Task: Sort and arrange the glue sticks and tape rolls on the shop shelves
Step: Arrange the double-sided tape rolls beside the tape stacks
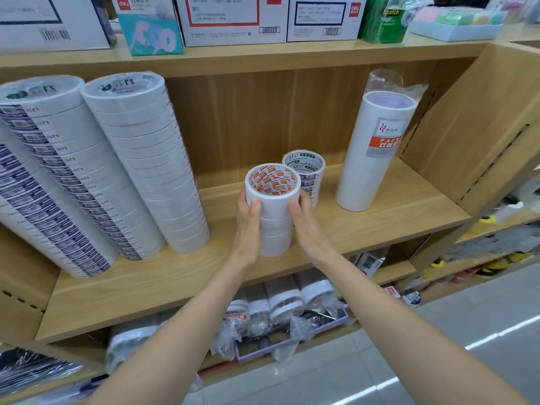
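Your stack [274,217] of white tape rolls stands mid-shelf [204,273]. Your left hand [248,226] is at its 9 o'clock and your right hand [306,223] at 3, each grip curled round it. A smaller stack [306,173] sits just behind at 1 o'clock, and tall columns [140,159] lean at 9.

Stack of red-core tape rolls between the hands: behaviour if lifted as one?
The stack shows seams and no visible wrap, so rolls may slide apart. Left hand and right hand grip its sides, which probably steadies it. Tall and narrow, it could tip if pushed.
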The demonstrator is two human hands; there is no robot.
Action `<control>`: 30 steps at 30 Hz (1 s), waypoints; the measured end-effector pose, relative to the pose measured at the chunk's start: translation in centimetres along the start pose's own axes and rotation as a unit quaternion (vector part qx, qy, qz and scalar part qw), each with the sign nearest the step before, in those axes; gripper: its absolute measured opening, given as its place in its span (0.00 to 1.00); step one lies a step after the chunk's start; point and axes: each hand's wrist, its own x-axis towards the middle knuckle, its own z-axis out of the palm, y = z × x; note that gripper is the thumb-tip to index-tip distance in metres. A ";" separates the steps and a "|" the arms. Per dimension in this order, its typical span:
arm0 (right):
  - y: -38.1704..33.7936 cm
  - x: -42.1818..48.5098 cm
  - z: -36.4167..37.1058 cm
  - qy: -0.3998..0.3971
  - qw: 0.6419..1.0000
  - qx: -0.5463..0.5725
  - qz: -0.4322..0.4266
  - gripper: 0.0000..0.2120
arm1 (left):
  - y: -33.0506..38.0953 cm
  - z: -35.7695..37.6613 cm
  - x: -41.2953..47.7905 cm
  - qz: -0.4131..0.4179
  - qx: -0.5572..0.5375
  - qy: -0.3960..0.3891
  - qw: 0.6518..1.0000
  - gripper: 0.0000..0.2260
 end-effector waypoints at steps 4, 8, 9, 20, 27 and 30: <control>1.2 -0.1 -1.1 -0.055 0.998 -0.013 -0.001 0.35 | -0.1 -0.2 -0.3 -0.013 -0.037 -0.018 0.999 0.40; 2.4 0.0 -1.2 -0.027 0.999 0.003 0.026 0.35 | -0.6 0.2 -0.2 -0.056 0.001 0.018 0.998 0.47; 2.4 0.1 -1.2 -0.010 1.000 0.006 0.029 0.36 | -0.9 0.2 -0.1 -0.066 0.008 0.024 0.998 0.48; 2.8 -1.4 -3.4 0.043 0.998 0.035 0.039 0.30 | -1.4 2.9 -0.7 -0.072 -0.011 -0.005 0.997 0.46; 2.4 -3.3 -9.6 0.107 0.993 0.017 0.042 0.28 | -1.2 10.0 0.1 -0.050 -0.036 -0.060 0.996 0.40; 2.7 -3.7 -12.0 0.124 0.991 0.013 0.042 0.27 | -1.4 12.8 0.5 -0.081 0.024 -0.035 0.996 0.50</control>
